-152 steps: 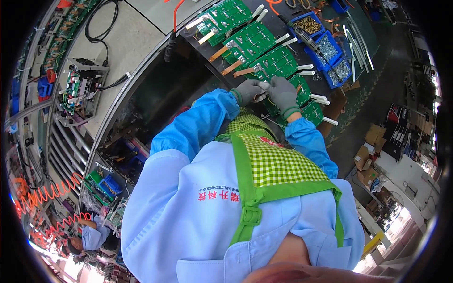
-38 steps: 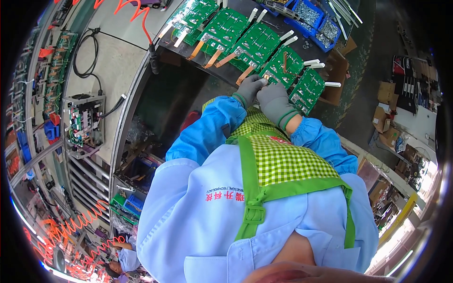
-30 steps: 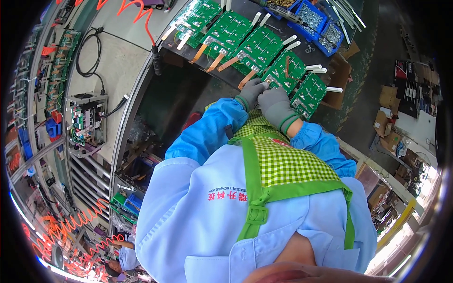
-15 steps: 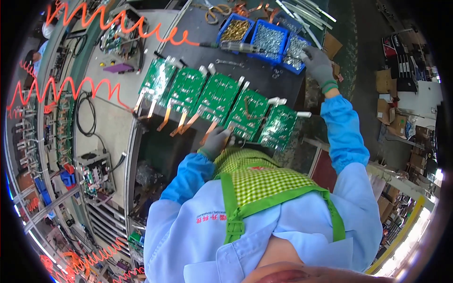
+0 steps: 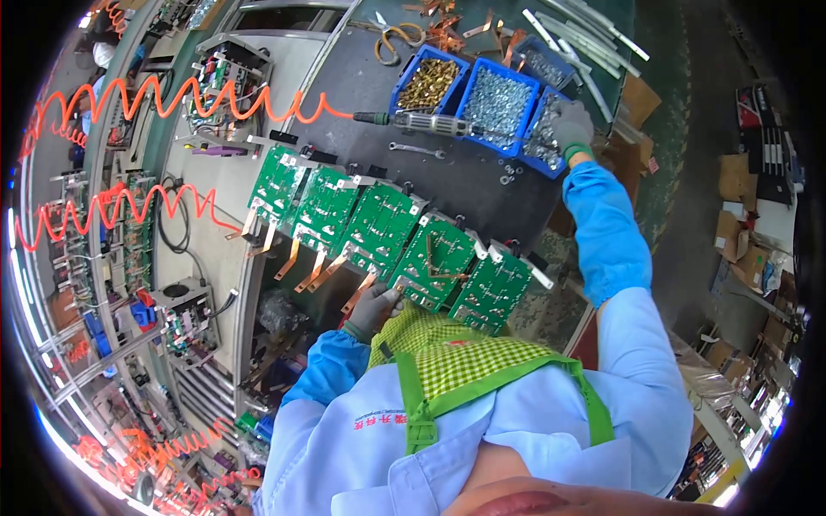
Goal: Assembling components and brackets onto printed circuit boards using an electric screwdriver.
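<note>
Several green circuit boards with copper strips lie in a slanted row on the dark bench mat. My left hand, in a grey glove, grips the near edge of the fourth board. My right hand, also gloved, reaches far out and dips its fingers into the rightmost blue bin of small silver screws. Whether those fingers hold anything is hidden. A green checked apron over a light blue coat fills the lower part of the view.
Two more blue bins hold brass parts and silver screws. An air screwdriver on an orange coiled hose lies before them. Scissors and copper scraps lie at the back; racks of assemblies stand left, cardboard boxes right.
My right hand left the boards and stretched out to the rightmost blue bin. My left hand stayed at the near edge of a board. The view tilted up, showing the bins.
</note>
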Demonstrator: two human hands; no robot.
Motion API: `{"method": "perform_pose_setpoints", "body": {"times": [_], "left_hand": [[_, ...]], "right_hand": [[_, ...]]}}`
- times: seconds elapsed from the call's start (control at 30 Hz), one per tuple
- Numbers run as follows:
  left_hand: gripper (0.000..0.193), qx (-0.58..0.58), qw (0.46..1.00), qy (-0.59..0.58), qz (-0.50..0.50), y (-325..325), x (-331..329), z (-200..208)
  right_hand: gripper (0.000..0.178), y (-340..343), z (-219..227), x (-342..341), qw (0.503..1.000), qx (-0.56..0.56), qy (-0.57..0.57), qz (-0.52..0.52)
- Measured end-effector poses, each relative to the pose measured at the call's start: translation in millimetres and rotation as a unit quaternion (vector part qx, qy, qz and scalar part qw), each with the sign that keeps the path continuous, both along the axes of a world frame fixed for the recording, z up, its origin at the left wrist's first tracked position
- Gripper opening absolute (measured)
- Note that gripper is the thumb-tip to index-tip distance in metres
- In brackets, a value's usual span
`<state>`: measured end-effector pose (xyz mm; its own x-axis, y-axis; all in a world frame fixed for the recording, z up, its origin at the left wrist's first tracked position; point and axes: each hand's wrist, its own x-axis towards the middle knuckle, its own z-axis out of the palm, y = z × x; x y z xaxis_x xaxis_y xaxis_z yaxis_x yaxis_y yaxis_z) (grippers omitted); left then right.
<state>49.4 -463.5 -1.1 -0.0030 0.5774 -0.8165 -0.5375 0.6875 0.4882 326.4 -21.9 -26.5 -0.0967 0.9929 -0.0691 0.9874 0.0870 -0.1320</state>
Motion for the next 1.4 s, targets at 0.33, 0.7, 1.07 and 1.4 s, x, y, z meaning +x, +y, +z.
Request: {"method": "perform_pose_setpoints", "body": {"times": [0.33, 0.7, 1.07, 1.4], "left_hand": [[0.023, -0.01, 0.999, -0.027, -0.019, -2.5, -4.2, 1.4], [0.023, -0.008, 0.999, -0.014, 0.034, -7.9, -1.3, 0.1], [0.021, 0.035, 0.999, -0.015, 0.004, -12.3, 2.9, -2.4], [0.019, 0.098, 0.995, 0.007, -0.016, -13.2, -4.7, -4.4]], "right_hand": [[0.017, 7.2, 27.2, -19.4, 0.956, -0.057, 0.275, 0.081], [0.032, 0.3, -20.0, -113.2, 0.951, -0.164, -0.008, 0.264], [0.022, 0.9, -23.3, -94.0, 0.962, -0.089, 0.045, 0.255], [0.022, -153.6, 159.1, -108.3, 0.873, -0.051, 0.436, 0.214]]}}
